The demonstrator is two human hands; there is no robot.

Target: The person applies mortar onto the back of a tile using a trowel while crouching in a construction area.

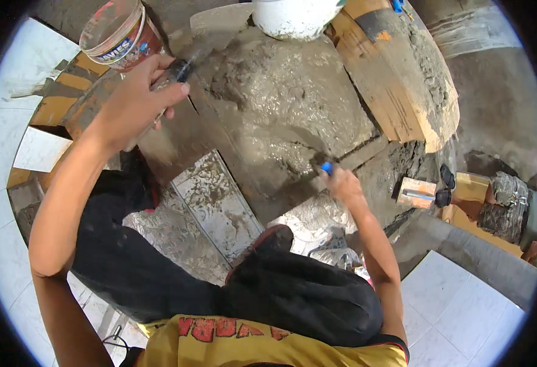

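Note:
Wet grey mortar [286, 92] is heaped in front of me on a flat, smeared surface. My right hand [345, 185] is closed around a blue-ended handle [326, 168] at the near edge of the heap. The working end of that tool is blurred and cannot be made out against the mortar. Up at the left, my left hand [137, 101] grips a mortar-smeared tool with a dark end [181, 68]; its exact kind is unclear. Between my feet and the heap lies a white tile [216, 205] spattered with mortar.
A reddish bucket [118, 40] stands beyond my left hand, and a white bucket [296, 18] behind the heap. Mortar-stained cardboard [384, 79] borders the right side. A hand float [416, 193] lies farther right. Pale floor tiles [458, 306] are at the lower right.

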